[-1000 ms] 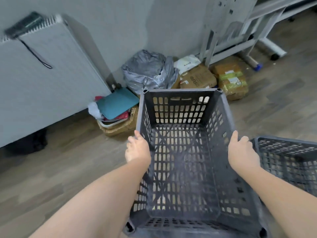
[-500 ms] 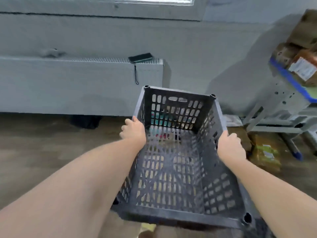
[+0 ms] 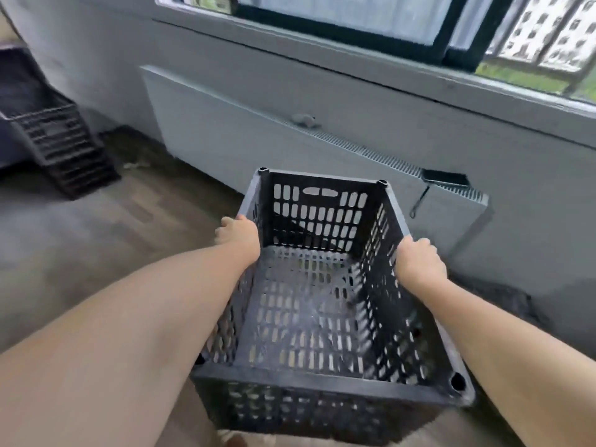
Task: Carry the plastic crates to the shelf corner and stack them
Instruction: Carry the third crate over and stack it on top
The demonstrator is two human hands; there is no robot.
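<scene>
A person holds a dark plastic crate (image 3: 309, 304) out in front, above the wooden floor (image 3: 96, 240). The left hand (image 3: 240, 238) grips the crate's left rim, fingers curled over the outside, and the right hand (image 3: 419, 262) clamps the right rim likewise. The crate is upright with nothing inside it. Beyond it runs a white radiator (image 3: 258, 137) under a window (image 3: 354, 21). At far left, more dark crates (image 3: 61, 140) sit by the wall.
</scene>
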